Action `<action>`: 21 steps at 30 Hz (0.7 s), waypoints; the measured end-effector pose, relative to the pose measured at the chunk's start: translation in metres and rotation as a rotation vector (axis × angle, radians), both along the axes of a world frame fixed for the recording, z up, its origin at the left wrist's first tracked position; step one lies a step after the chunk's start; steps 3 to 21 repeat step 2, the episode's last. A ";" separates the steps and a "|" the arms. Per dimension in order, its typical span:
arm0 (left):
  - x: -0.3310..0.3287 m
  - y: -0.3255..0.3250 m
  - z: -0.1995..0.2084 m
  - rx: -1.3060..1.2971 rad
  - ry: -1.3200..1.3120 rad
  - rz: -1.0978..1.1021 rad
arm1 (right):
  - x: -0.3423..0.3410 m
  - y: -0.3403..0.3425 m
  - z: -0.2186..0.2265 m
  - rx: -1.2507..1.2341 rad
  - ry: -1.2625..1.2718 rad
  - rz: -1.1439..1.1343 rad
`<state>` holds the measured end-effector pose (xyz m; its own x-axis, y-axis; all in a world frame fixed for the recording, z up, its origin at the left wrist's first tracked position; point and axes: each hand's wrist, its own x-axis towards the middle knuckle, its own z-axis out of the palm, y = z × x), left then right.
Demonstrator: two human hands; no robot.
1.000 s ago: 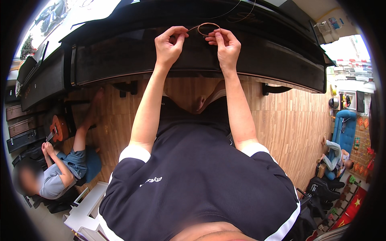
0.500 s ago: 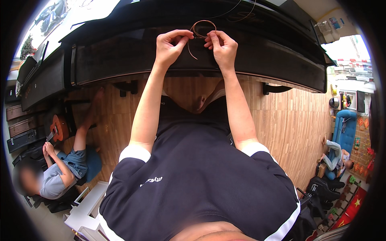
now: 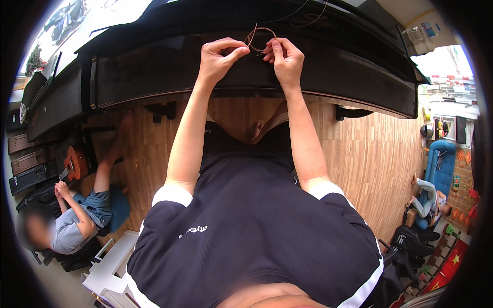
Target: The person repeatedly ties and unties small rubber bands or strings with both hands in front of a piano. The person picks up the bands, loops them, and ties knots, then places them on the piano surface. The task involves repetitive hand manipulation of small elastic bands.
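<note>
A thin copper-coloured wire coil point(image 3: 267, 29), looking like an instrument string, is held up between both hands over a long black glossy cabinet, likely a piano point(image 3: 164, 72). Thumb and fingers of my left hand point(image 3: 218, 60) pinch the coil's left side. One strand end stands up just above those fingertips. My right hand point(image 3: 286, 60) is closed on the right side of the loop, thumb against the fingers. A short wire end pokes out between the two hands. Both forearms reach forward, and the hands stay a small gap apart.
Loose thin wires point(image 3: 310, 21) lie on top of the black cabinet, farther back. At left, a seated person point(image 3: 77, 226) is near a small orange-brown guitar point(image 3: 76, 163) and stacked cases point(image 3: 28, 163). Another person sits on a blue sofa point(image 3: 440, 154) at right. Wooden flooring point(image 3: 359, 169) lies below.
The wire's loose end, which hung below my left fingers, now points up beside the loop. The coil has changed shape a little. My hands have hardly moved.
</note>
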<state>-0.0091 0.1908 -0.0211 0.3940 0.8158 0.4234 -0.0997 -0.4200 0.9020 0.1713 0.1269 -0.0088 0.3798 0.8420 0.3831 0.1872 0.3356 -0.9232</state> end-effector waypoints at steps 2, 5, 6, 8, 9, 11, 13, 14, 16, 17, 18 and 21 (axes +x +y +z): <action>-0.002 -0.001 0.003 0.069 0.144 0.048 | 0.001 -0.001 -0.001 0.000 0.008 0.001; -0.002 -0.001 0.003 0.069 0.144 0.048 | 0.001 -0.001 -0.001 0.000 0.008 0.001; -0.002 -0.001 0.003 0.069 0.144 0.048 | 0.001 -0.001 -0.001 0.000 0.008 0.001; -0.002 -0.001 0.003 0.069 0.144 0.048 | 0.001 -0.001 -0.001 0.000 0.008 0.001; -0.002 -0.001 0.003 0.069 0.144 0.048 | 0.001 -0.001 -0.001 0.000 0.008 0.001; -0.002 -0.001 0.003 0.069 0.144 0.048 | 0.001 -0.001 -0.001 0.000 0.008 0.001; -0.002 -0.001 0.003 0.069 0.144 0.048 | 0.001 -0.001 -0.001 0.000 0.008 0.001; -0.002 -0.001 0.003 0.069 0.144 0.048 | 0.001 -0.001 -0.001 0.000 0.008 0.001; -0.002 -0.001 0.003 0.069 0.144 0.048 | 0.001 -0.001 -0.001 0.000 0.008 0.001; -0.002 -0.001 0.003 0.069 0.144 0.048 | 0.001 -0.001 -0.001 0.000 0.008 0.001; -0.002 -0.001 0.003 0.069 0.144 0.048 | 0.001 -0.001 -0.001 0.000 0.008 0.001; -0.002 -0.001 0.003 0.069 0.144 0.048 | 0.001 -0.001 -0.001 0.000 0.008 0.001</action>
